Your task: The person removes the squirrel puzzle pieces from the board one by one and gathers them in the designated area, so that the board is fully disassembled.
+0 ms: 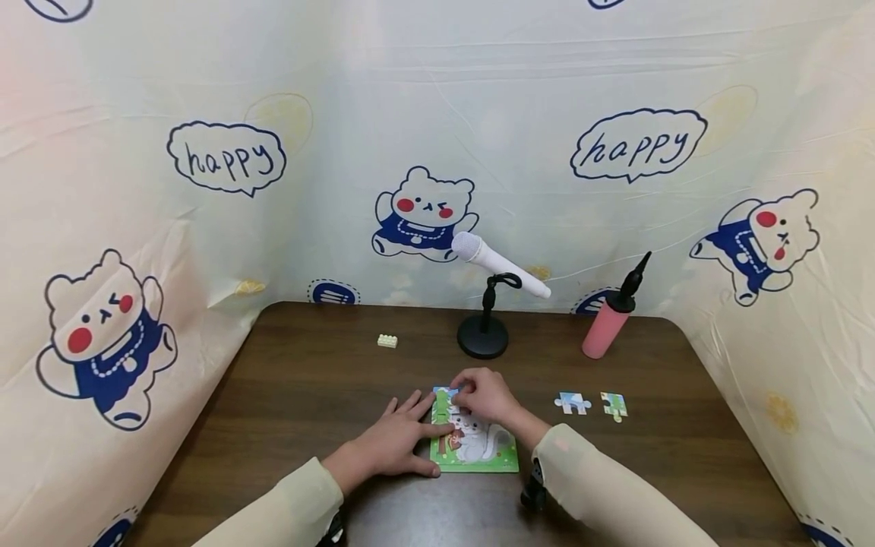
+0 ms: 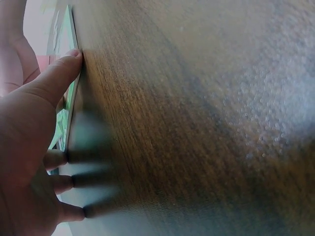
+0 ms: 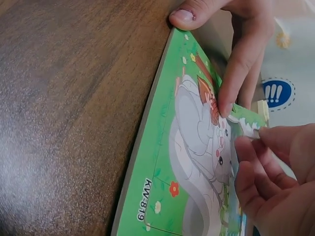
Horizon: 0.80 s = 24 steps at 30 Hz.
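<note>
A jigsaw puzzle board (image 1: 502,458) with a green border and a grey-white squirrel picture lies flat on the table. My left hand (image 1: 393,439) is spread at its left side, the thumb against the near left corner and the index fingertip pressing on the picture. The other fingers rest on the table by the left edge. Over the upper part of the board, my right hand (image 1: 487,396) pinches a puzzle piece (image 3: 250,130) between thumb and fingers, close over the picture. Much of that piece is hidden by the fingertips.
Two loose puzzle pieces, one bluish (image 1: 572,403) and one greenish (image 1: 614,406), lie right of the board. Farther back stand a white microphone (image 1: 502,262) on a black stand (image 1: 482,338) and a pink pump (image 1: 606,330). A cream toy brick (image 1: 386,341) sits at the back left.
</note>
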Motion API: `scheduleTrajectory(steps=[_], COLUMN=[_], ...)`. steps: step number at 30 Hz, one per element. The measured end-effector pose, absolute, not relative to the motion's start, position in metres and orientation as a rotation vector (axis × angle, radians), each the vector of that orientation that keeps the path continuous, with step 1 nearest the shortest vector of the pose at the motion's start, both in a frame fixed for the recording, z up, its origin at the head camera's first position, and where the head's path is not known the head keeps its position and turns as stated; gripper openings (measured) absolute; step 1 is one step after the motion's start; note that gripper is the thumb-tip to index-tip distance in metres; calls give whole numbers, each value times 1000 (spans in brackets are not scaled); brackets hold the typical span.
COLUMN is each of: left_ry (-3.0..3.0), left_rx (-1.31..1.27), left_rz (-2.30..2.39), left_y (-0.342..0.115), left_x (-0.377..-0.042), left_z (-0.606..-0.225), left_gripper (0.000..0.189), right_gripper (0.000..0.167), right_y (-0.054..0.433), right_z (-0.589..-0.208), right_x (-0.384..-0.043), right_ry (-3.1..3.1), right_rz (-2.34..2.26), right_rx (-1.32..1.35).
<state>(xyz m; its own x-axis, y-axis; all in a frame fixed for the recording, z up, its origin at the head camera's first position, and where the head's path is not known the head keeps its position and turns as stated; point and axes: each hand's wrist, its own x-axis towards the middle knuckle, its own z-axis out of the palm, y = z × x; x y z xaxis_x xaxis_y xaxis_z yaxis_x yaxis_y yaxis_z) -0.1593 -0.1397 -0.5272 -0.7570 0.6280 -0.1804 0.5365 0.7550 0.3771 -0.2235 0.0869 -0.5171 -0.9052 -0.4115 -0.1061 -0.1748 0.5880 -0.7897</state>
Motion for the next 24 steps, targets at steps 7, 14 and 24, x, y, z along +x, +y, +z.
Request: scheduleTrajectory(steps=[7,14,24], left_ry=[2659,2654,2649], left_rx=[904,886,880], left_rz=[429,433,440], left_y=[-139,-139,-139], left_x=[-161,-160,-159], left_z=[-530,-530,-527], left_gripper=[73,71,71], right_gripper=[13,13,11], right_y=[100,144,213], right_z=[-512,-491,-490], right_x=[-224,-232,-238], right_ry=[2475,2509,2585], right_rz=[-1327,-1309,-1191], right_rx=[-520,-426,-274])
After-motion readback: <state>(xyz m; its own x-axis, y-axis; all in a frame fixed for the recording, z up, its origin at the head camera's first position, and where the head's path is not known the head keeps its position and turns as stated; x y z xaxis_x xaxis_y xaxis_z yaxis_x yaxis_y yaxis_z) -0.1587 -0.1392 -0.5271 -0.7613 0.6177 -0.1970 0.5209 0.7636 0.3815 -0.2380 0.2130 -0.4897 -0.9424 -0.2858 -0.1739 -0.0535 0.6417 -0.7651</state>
